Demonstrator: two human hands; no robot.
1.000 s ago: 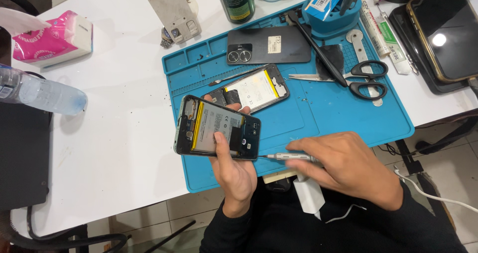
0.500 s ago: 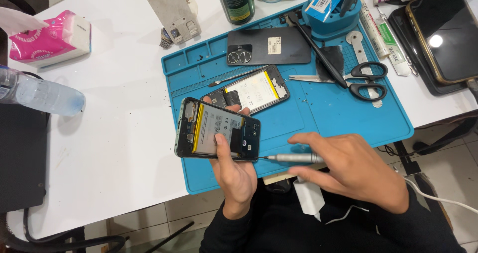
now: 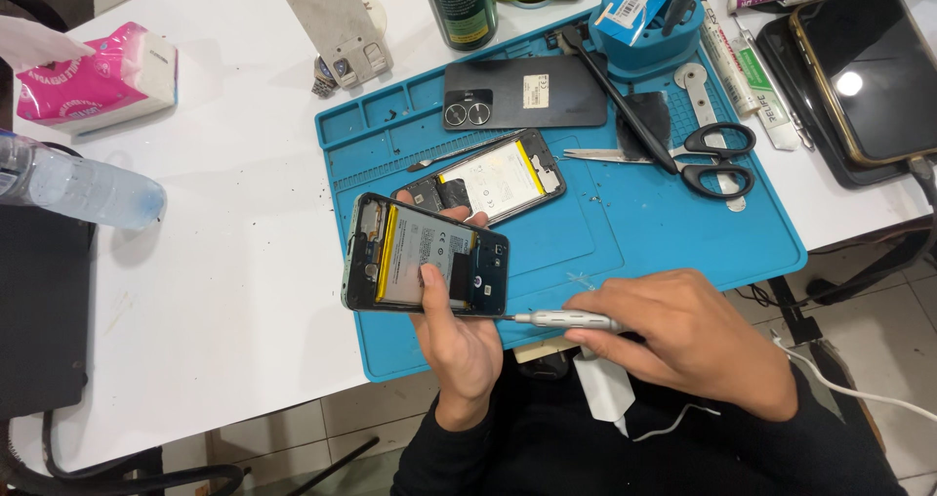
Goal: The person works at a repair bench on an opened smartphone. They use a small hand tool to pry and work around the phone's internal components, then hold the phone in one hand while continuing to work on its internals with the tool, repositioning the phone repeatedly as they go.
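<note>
My left hand (image 3: 457,330) grips an opened phone (image 3: 426,268) with its back removed, the battery and circuit boards showing, held just above the near edge of the blue repair mat (image 3: 625,232). My right hand (image 3: 688,338) holds a slim silver screwdriver (image 3: 561,318) level, its tip touching the phone's lower right corner. A second opened phone (image 3: 493,179) lies on the mat just beyond. A black back cover (image 3: 525,96) rests further back.
Black scissors (image 3: 708,159), a long black tool (image 3: 615,96) and a blue tool holder (image 3: 649,18) sit on the mat's right. A tablet (image 3: 864,71) lies far right. A pink tissue pack (image 3: 98,81) and plastic bottle (image 3: 83,188) are left.
My right hand has brought the screwdriver leftward, so its tip now meets the phone's lower right corner. The phone in my left hand has barely shifted.
</note>
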